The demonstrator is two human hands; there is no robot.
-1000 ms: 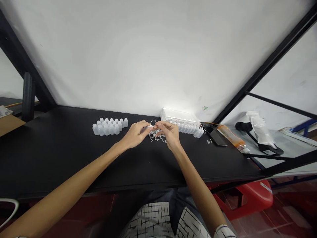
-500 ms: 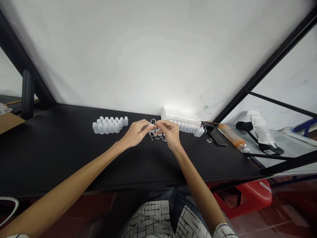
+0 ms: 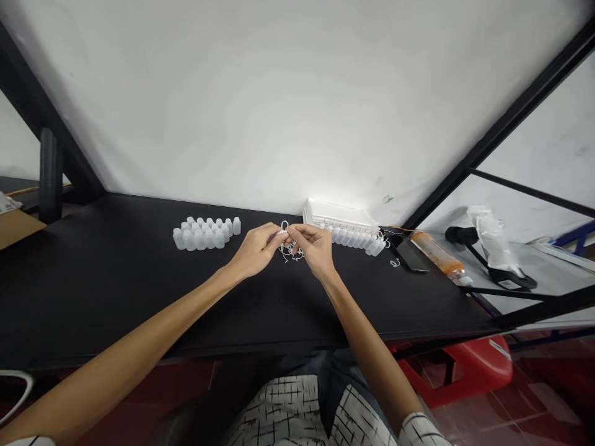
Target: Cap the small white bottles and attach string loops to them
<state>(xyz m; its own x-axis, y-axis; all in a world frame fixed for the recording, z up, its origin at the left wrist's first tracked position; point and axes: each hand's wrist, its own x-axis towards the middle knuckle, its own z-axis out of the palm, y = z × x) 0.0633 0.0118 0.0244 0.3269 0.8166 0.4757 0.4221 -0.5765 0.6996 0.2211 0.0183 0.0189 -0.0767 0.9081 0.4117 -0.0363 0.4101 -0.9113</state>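
My left hand (image 3: 252, 251) and my right hand (image 3: 315, 249) meet over the middle of the black table, fingers pinched together. Between their fingertips is a white plastic loop (image 3: 285, 223), its ring standing up above the fingers. A small white piece shows at my left fingertips; whether it is a bottle top I cannot tell. Beneath the hands lies a tangled pile of white loops (image 3: 286, 253), partly covered by my right hand. To the left, small translucent white bottles (image 3: 199, 238) stand upright in rows. Beyond my right hand, similar bottles (image 3: 353, 238) lie in a row, some with loops.
A stack of white trays or sheets (image 3: 341, 214) rests against the wall. On the right are a loose loop (image 3: 395, 263), a dark phone (image 3: 411, 255) and an orange-labelled bottle (image 3: 437, 255). A black frame bar (image 3: 465, 167) rises at that side; a red stool (image 3: 478, 368) stands below.
My right hand has shifted slightly left, closer to my left fingertips. The loop between them has moved a little left as well. Both hands keep their pinch.
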